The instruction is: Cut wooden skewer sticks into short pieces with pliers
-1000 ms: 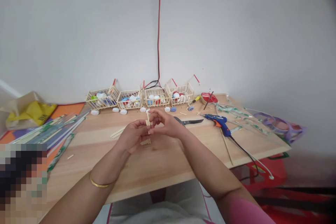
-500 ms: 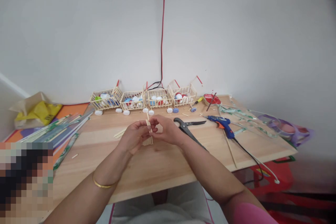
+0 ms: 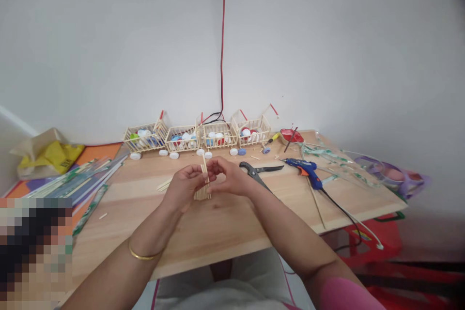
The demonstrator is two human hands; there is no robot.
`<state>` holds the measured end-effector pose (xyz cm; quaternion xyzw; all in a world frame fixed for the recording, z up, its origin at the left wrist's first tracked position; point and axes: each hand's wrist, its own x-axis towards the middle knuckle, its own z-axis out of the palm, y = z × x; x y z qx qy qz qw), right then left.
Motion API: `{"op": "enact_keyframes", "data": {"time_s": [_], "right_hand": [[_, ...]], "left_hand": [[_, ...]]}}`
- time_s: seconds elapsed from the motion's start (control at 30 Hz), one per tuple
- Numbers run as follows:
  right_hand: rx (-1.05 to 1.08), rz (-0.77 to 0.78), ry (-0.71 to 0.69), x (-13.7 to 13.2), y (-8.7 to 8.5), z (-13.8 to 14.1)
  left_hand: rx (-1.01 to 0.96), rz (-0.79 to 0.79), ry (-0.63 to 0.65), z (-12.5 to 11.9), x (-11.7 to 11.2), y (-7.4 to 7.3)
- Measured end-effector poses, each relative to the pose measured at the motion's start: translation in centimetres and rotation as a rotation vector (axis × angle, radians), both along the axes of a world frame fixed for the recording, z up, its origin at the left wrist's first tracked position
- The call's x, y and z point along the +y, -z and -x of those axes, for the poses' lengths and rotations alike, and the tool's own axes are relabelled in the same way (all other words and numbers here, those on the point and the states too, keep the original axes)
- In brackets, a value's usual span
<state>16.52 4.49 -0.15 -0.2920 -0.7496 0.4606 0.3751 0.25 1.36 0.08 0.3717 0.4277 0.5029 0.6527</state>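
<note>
A small flat row of thin wooden sticks (image 3: 202, 195) stands above the table between my hands. My left hand (image 3: 185, 185) is closed around it, its thumb across the front. One longer stick rises past the others at the top. My right hand (image 3: 230, 178) touches the right edge of the sticks with curled fingertips; its thumb is lower down, with a gap between. The far sides of the fingers are hidden. A few loose sticks (image 3: 164, 185) lie left of my left hand. Black-handled pliers or cutters (image 3: 256, 177) lie just beyond my right hand.
Several stick-built carts (image 3: 220, 135) with bottle-cap wheels and caps inside line the back. A blue glue gun (image 3: 308, 170) with a cable lies right, near a red dish (image 3: 291, 135). Packaged sticks (image 3: 69, 179) and a yellow bag (image 3: 54, 155) sit left. A red stool (image 3: 378, 242) stands below.
My right thumb and fingers have spread slightly apart beside the sticks. My left hand keeps its hold. The view has shifted a little.
</note>
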Motion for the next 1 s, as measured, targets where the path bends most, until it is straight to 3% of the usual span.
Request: {"op": "enact_keyframes", "data": {"time_s": [0.13, 0.33, 0.53, 0.77, 1.0], "right_hand": [[0.115, 0.274, -0.001, 0.3, 0.0, -0.3], [0.119, 0.467, 0.020, 0.3, 0.2, -0.4], [0.042, 0.494, 0.056, 0.6, 0.6, -0.7], [0.202, 0.732, -0.030, 0.6, -0.5, -1.2], [0.160, 0.682, -0.085, 0.8, -0.2, -1.5]], "left_hand": [[0.145, -0.094, 0.088, -0.1, -0.1, 0.3], [0.249, -0.122, 0.129, -0.7, -0.3, 0.2], [0.259, -0.066, 0.153, -0.9, -0.5, 0.2], [0.325, -0.285, 0.334, -0.4, -1.1, -0.6], [0.471, -0.357, 0.212, -0.9, -1.8, -1.3]]}}
